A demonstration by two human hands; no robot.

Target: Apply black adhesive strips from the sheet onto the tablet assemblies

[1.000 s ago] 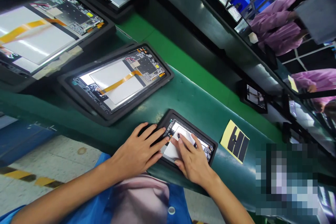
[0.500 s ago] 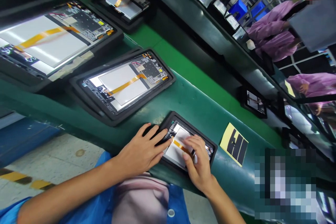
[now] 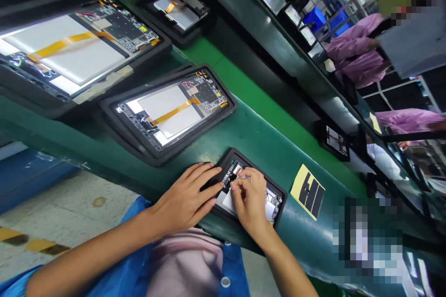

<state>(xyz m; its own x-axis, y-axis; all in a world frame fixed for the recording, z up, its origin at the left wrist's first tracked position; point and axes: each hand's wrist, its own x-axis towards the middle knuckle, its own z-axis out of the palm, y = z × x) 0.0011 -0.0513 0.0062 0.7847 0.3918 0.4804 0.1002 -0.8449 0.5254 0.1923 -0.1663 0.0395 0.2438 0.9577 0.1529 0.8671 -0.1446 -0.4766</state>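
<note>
An opened tablet in a black tray [image 3: 275,197] lies on the green conveyor belt [image 3: 258,134] right in front of me. My left hand [image 3: 188,197] rests flat on the tray's left end, fingers stretched out over its edge. My right hand [image 3: 249,199] is curled over the middle of the tablet, fingertips pinched together at an orange flat cable [image 3: 240,189] near the board end. Most of the white panel under that hand is hidden.
Further tablets in black trays [image 3: 167,111] [image 3: 69,48] [image 3: 181,9] lie up the belt to the left. A yellow sheet with black strips [image 3: 308,191] lies right of my tray. People in pink coats [image 3: 355,51] work behind the far rail.
My right hand slid left along the tablet, from flat on the white panel to pinching the orange cable at the board end. My left hand stayed put on the tray.
</note>
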